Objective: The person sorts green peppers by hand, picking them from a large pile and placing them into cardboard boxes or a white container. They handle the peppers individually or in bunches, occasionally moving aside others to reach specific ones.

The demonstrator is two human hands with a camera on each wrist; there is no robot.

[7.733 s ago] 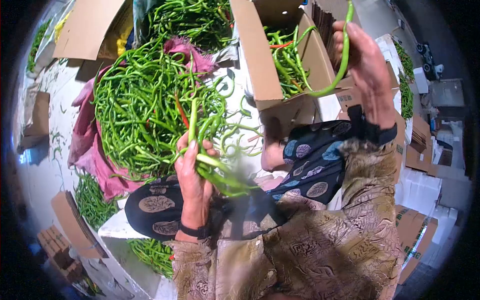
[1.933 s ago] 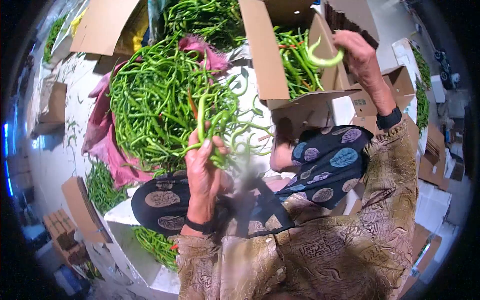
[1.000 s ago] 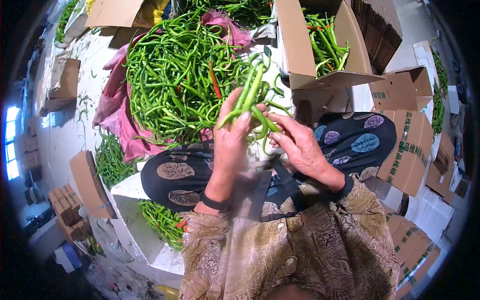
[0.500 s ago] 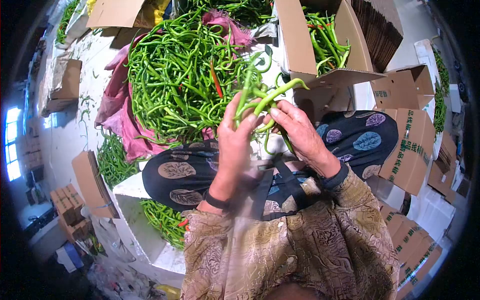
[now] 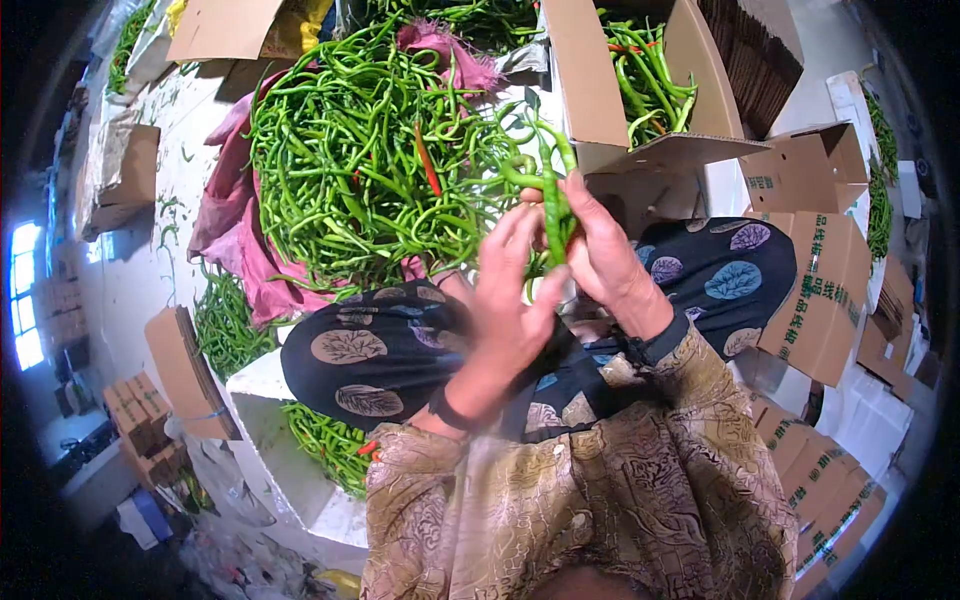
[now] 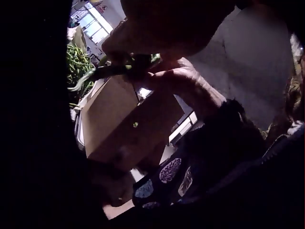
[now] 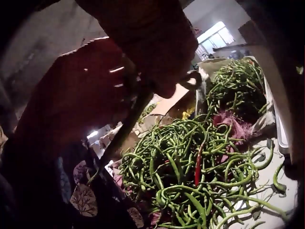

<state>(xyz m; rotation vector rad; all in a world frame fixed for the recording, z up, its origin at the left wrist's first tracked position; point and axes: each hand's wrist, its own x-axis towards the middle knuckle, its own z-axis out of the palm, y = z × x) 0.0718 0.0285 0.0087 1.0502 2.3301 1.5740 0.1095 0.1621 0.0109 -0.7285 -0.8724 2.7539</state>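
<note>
In the head view a small bunch of green peppers (image 5: 552,205) is between the two hands, above the person's lap. The right hand (image 5: 612,262) grips it, with the thumb along its side. Close against it from the left is the left hand (image 5: 512,290), blurred, its fingers behind the bunch and its thumb near the lower end; whether it grips any pepper is unclear. Beyond the hands lies a large heap of green peppers (image 5: 350,170) on pink cloth (image 5: 232,215), with a red pepper (image 5: 427,162) on top. Both wrist views show the hands dark against the light.
An open cardboard box (image 5: 585,75) with green peppers inside stands at the upper right. Flattened cartons (image 5: 750,60) are stacked beside it. A white foam box (image 5: 262,440) holding peppers lies by the left knee. Printed cartons (image 5: 820,300) stand at the right.
The peppers held between the hands have turned more upright and now lie against the right hand. The left hand has shifted right and lower. Earlier, the right hand held a curved pepper near the cardboard box.
</note>
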